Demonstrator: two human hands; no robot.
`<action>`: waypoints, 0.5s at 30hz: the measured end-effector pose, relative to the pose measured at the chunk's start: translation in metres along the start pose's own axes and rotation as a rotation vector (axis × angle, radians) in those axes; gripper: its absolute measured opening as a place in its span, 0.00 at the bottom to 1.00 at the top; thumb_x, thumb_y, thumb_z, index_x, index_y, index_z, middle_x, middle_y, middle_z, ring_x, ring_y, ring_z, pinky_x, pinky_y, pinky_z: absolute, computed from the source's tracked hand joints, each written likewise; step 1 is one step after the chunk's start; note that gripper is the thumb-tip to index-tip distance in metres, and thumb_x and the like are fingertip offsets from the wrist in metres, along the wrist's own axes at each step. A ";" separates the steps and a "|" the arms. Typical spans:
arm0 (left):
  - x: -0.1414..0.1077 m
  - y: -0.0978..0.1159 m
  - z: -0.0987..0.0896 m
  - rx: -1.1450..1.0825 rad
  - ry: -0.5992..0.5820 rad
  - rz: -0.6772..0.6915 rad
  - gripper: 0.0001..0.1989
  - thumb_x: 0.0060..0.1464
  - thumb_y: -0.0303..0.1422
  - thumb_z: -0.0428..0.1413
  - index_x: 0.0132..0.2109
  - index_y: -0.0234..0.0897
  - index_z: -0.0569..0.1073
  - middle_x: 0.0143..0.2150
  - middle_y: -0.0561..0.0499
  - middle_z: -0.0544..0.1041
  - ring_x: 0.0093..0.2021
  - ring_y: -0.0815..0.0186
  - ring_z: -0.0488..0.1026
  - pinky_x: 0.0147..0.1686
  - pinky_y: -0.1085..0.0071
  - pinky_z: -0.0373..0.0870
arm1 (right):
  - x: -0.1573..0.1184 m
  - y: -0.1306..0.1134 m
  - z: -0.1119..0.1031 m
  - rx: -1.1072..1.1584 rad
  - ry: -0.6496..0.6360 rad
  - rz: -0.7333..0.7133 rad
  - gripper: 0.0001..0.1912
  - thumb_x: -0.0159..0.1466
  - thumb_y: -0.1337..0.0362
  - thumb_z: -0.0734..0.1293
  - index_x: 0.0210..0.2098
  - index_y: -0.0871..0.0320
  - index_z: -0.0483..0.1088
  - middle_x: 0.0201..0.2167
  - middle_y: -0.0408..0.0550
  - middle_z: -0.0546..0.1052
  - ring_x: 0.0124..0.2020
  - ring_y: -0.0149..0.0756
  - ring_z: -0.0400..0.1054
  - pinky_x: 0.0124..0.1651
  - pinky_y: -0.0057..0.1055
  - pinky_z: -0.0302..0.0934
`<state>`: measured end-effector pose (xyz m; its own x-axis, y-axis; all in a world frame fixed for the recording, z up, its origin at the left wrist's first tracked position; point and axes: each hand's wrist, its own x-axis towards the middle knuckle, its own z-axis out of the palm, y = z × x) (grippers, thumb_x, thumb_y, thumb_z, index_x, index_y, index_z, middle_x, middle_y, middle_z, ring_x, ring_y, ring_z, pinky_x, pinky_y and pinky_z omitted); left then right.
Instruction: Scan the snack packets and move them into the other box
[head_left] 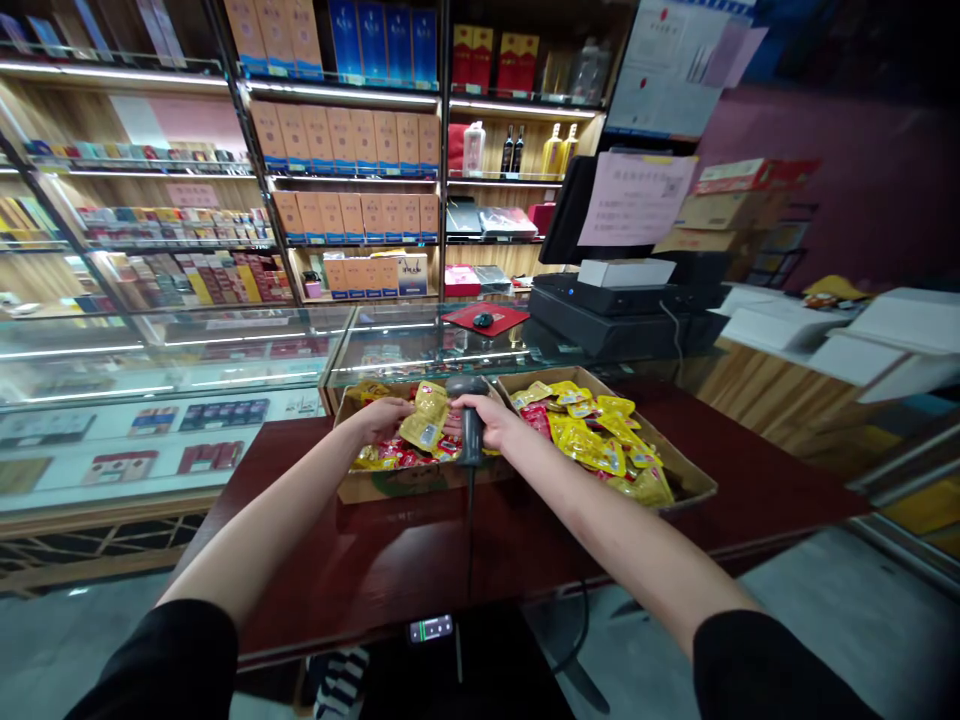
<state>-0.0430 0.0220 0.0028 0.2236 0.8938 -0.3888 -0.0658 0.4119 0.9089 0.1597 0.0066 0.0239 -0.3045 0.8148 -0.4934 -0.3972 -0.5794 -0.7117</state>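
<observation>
My left hand (382, 419) is closed on the edge of a gold snack packet (426, 416), which it holds up with a printed label patch facing me. In my right hand (487, 418) is a dark barcode scanner (471, 430), its handle pointing down and its cord hanging over the table. The scanner's head is close to the packet's right side; I cannot tell whether they touch. Both hands are above a cardboard box (397, 485) of red and yellow packets. To the right stands a second cardboard box (690, 478) filled with yellow packets (592, 440) and some red ones.
Both boxes stand on a dark red table (315, 560). Behind it are a glass display counter (247, 350), a red mouse pad (502, 318) with a mouse, and a black register with a monitor (566, 215). Shelves of boxed goods (352, 140) line the wall. A lit phone (431, 628) is below.
</observation>
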 end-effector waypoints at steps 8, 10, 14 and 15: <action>-0.012 0.003 0.011 -0.194 0.001 -0.029 0.08 0.52 0.24 0.59 0.41 0.28 0.74 0.35 0.43 0.79 0.33 0.65 0.78 0.35 0.71 0.76 | -0.009 0.013 -0.003 0.040 0.081 -0.022 0.05 0.60 0.74 0.61 0.33 0.65 0.68 0.22 0.48 0.74 0.27 0.34 0.74 0.38 0.32 0.72; -0.009 0.000 0.015 -0.232 0.051 -0.016 0.07 0.53 0.22 0.58 0.41 0.29 0.73 0.34 0.44 0.79 0.33 0.65 0.78 0.36 0.71 0.77 | -0.011 0.016 -0.006 0.038 0.085 -0.021 0.04 0.60 0.74 0.62 0.33 0.65 0.68 0.23 0.48 0.74 0.28 0.34 0.74 0.38 0.33 0.72; 0.000 -0.008 0.019 -0.210 0.148 0.019 0.05 0.53 0.21 0.58 0.39 0.29 0.73 0.32 0.46 0.79 0.30 0.67 0.77 0.33 0.72 0.77 | -0.018 0.021 -0.011 0.021 0.079 -0.012 0.04 0.60 0.74 0.62 0.32 0.65 0.68 0.24 0.49 0.75 0.28 0.34 0.74 0.38 0.34 0.72; 0.001 -0.009 0.019 -0.190 0.150 0.027 0.05 0.52 0.21 0.58 0.38 0.29 0.74 0.32 0.46 0.79 0.29 0.67 0.77 0.32 0.72 0.76 | -0.020 0.021 -0.012 0.016 0.079 -0.016 0.04 0.60 0.74 0.62 0.32 0.65 0.68 0.24 0.50 0.75 0.28 0.34 0.74 0.38 0.34 0.72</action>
<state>-0.0234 0.0159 -0.0027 0.0733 0.9156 -0.3954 -0.2550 0.4005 0.8801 0.1681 -0.0219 0.0123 -0.2294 0.8225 -0.5204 -0.4157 -0.5662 -0.7118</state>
